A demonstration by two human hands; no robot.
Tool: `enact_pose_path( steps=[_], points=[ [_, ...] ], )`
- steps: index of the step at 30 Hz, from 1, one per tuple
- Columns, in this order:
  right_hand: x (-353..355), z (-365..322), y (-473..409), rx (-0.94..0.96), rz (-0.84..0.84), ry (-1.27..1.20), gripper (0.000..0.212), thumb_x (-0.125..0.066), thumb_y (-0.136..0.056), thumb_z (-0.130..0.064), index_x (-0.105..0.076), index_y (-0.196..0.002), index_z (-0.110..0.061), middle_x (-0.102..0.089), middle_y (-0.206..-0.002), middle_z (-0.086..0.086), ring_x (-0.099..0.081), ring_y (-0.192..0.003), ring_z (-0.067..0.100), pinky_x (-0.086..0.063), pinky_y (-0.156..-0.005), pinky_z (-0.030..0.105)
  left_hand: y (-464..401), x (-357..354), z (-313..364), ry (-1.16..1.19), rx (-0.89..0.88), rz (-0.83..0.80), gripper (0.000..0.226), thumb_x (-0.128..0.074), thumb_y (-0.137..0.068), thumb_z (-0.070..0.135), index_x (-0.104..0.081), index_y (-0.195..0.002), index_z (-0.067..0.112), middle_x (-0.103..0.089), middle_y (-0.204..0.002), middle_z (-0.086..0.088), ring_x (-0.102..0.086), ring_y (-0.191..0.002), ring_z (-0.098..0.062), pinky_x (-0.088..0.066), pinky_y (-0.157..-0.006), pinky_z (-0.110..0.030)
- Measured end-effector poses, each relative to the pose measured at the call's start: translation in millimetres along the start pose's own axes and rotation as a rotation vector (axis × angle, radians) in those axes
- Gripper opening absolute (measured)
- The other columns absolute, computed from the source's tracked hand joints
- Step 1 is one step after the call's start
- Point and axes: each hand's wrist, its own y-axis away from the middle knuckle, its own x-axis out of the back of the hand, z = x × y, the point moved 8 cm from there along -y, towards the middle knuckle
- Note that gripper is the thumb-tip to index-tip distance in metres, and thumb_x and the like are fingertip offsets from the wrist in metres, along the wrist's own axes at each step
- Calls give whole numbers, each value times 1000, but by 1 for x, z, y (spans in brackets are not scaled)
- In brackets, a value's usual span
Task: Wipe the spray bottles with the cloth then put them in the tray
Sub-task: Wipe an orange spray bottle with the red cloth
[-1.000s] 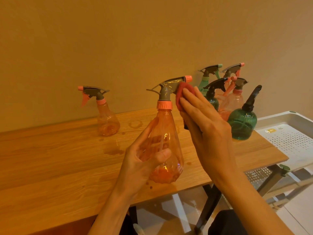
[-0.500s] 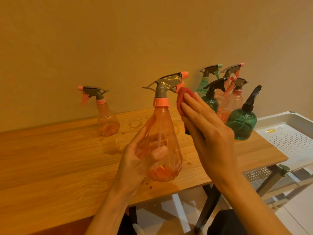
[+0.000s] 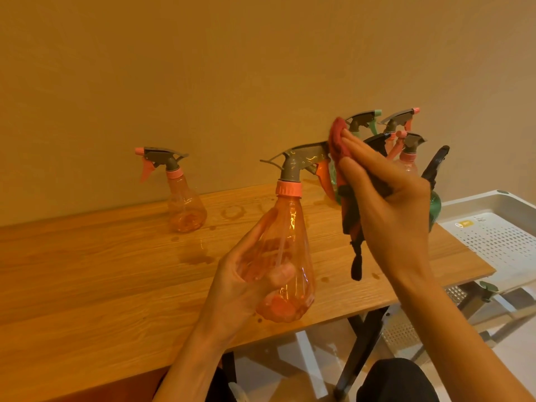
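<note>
A: What's nearest?

B: The left hand (image 3: pixel 246 281) grips a clear orange plastic spray bottle (image 3: pixel 285 253) around its belly, thumb across the front, fingers curled behind, held upright and slightly tilted above the front edge of the wooden table (image 3: pixel 87 285).

A: And the other hand?

B: The right hand (image 3: pixel 388 204) holds a red cloth (image 3: pixel 339 140) against the nozzle end of that bottle's grey trigger head. Its fingers are stretched out and pressed together over the cloth, with the thumb underneath; a dark tail of the cloth hangs below the palm.

A: Farther back?

B: Wet patches on the tabletop, then a second orange spray bottle (image 3: pixel 182 198) standing alone near the wall, to the left. At the right rear corner stands a cluster of orange and green spray bottles (image 3: pixel 406 149), partly hidden by the right hand.

A: The tray?

B: A white perforated plastic tray (image 3: pixel 493 242) sits just beyond the table's right end; what shows of it holds no bottles.
</note>
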Motion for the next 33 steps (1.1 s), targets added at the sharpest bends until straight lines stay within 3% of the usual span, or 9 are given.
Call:
enact_pose_path(
  steps=[6,9,11,15,21,24,26,29,33],
  points=[
    [-6,7,19,-69,-11,-54,37,-60,-94,-12,-60,-131,-15,-69,-125,11,-69,-107,12,-54,-78,13,-3,3,10,30,-24,5,91,-87,-49,70,-54,-133,60,-68,-129,21,-65,-122,-7,-56,-84,-18],
    [0,1,12,-41,39,-62,35,-60,-95,-15,-61,-130,-15,-69,-128,6,-67,-113,15,-55,-84,15,-4,2,10,16,-28,-9,92,-86,-49,72,-53,-133,61,-66,-128,27,-63,-120,-1,-56,-82,-15],
    [1,-1,7,-46,37,-80,34,-60,-97,-10,-61,-131,-11,-68,-129,7,-67,-115,19,-56,-82,16,-4,1,8,8,-31,-15,90,-86,-49,71,-52,-132,63,-66,-128,27,-64,-120,-1,-56,-82,-16],
    [-7,6,18,-108,-44,-79,36,-61,-95,-5,-61,-131,-10,-70,-125,8,-69,-106,7,-54,-79,12,-5,3,1,25,-25,-13,88,-87,-53,68,-53,-133,63,-66,-132,19,-64,-124,-11,-59,-89,-27],
    [-6,14,28,-195,-3,-132,33,-62,-94,-9,-66,-126,-15,-72,-121,6,-71,-103,10,-55,-76,14,-9,6,-1,-48,-14,11,64,-78,-65,48,-55,-120,74,-60,-134,33,-58,-124,7,-54,-87,-14],
    [-8,12,31,-174,9,-98,33,-64,-91,-21,-68,-124,-21,-73,-120,7,-70,-107,20,-57,-76,17,-14,3,-1,-137,-27,33,65,-83,-81,43,-48,-131,65,-59,-127,40,-56,-120,14,-52,-87,-10],
    [-11,12,35,-161,16,-82,34,-64,-90,-22,-68,-124,-23,-72,-122,3,-69,-109,23,-59,-79,22,-17,-1,-4,-175,-19,54,59,-71,-84,41,-44,-134,57,-64,-123,36,-58,-118,12,-53,-86,-13],
    [-16,12,39,-109,10,-18,36,-65,-93,-16,-66,-128,-18,-68,-130,-5,-64,-123,14,-56,-97,43,-20,-5,-11,-209,1,86,51,-63,-92,48,-47,-140,48,-65,-128,23,-58,-121,5,-54,-94,-22],
    [-17,13,41,-97,2,-5,36,-65,-94,-9,-65,-129,-15,-67,-131,-6,-60,-126,6,-54,-102,42,-20,-7,-18,-213,34,110,65,-69,-87,52,-50,-146,33,-65,-132,11,-60,-124,-6,-53,-103,-35]
  ],
)
